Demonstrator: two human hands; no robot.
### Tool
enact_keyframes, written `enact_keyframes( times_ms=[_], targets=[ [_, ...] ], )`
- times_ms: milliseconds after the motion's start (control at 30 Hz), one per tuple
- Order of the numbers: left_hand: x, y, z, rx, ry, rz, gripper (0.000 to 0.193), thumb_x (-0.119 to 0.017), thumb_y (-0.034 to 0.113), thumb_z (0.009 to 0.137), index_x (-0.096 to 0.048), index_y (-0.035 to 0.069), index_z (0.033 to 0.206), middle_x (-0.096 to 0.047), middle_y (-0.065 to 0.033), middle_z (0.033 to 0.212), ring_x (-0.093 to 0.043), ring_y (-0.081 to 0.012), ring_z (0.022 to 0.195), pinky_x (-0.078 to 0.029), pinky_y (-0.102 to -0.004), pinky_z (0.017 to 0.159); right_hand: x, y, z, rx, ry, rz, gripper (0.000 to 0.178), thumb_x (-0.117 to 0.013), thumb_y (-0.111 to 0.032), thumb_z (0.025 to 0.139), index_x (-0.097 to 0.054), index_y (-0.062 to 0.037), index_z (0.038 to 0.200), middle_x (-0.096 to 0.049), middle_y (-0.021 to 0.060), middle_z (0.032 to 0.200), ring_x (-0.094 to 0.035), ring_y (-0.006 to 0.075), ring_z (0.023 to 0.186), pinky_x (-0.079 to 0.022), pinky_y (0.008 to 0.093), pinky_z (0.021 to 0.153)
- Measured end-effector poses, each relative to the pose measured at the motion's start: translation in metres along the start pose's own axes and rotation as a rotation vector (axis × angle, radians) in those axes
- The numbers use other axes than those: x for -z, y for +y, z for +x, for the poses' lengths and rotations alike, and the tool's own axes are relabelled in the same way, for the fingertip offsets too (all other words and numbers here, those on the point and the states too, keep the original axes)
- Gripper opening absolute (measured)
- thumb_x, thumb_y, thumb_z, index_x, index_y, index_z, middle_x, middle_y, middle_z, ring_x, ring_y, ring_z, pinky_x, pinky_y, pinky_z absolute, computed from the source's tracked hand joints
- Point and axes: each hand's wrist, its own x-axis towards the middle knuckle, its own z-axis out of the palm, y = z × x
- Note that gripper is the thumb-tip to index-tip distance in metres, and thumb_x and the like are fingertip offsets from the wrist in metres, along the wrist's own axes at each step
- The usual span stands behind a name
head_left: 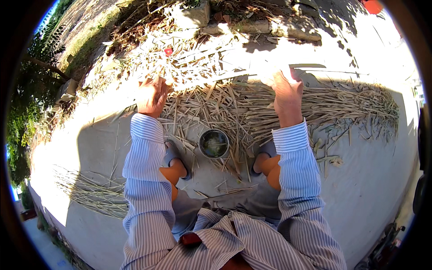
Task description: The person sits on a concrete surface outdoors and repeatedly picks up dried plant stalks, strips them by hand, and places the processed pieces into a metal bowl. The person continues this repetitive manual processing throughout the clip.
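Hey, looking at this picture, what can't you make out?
All in the head view:
- Left hand: fingertips hidden beyond its back, in glare.
- Right hand: fingertips washed out by sunlight, so its grip on the pale stalk is unclear.
- Round container: contents too dark and reflective.
- Red object: cut off by the upper edge.

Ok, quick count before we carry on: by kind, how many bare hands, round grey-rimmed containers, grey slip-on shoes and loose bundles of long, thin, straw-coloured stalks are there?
Bare hands: 2
Round grey-rimmed container: 1
Grey slip-on shoes: 2
Loose bundles of long, thin, straw-coloured stalks: 2
Total: 7
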Motion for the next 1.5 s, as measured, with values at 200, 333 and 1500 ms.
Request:
enact_keyframes(
  times_ms=[200, 333, 1500],
  targets=[
    [0.002, 0.007, 0.004, 0.029, 0.06, -0.425, 0.024, -0.073, 0.019, 0.077, -0.065, 0.004, 0.095, -0.069, -0.0057, 0.088, -0.062, -0.0248, 0.083, -0.048, -0.0359, 0.074, 0.021, -0.001, 0.02, -0.039, 0.092, 0.053, 0.025, -0.068, -0.014, 0.087, -0.06, 0.0079, 0.096, -0.062, 0.0098, 0.081, -0.059, 0.0137, 0.066, -0.049, 0.0267, 0.057],
    [0.017, 0.034, 0.019, -0.119, 0.187, -0.301, 0.027, -0.077, 0.017, 0.069, -0.065, 0.005, 0.089, -0.068, -0.0062, 0.087, -0.06, -0.025, 0.084, -0.047, -0.0363, 0.074, 0.027, -0.006, 0.025, -0.079, 0.119, 0.035, 0.035, -0.075, -0.029, 0.081, -0.061, 0.0034, 0.084, -0.059, 0.0062, 0.071, -0.056, 0.0126, 0.06, -0.046, 0.027, 0.055],
    [0.004, 0.106, 0.03, -0.063, 0.417, -0.557, 0.014, -0.072, 0.0, 0.073, -0.059, 0.003, 0.077, -0.064, -0.0081, 0.07, -0.061, -0.0177, 0.058, -0.047, -0.0282, 0.053, -0.061, 0.011, -0.028, -0.067, -0.287, 0.134, 0.01, -0.048, -0.006, 0.092, -0.055, -0.0028, 0.085, -0.053, 0.0008, 0.066, -0.05, 0.0084, 0.058, -0.043, 0.0234, 0.052]
  ],
)
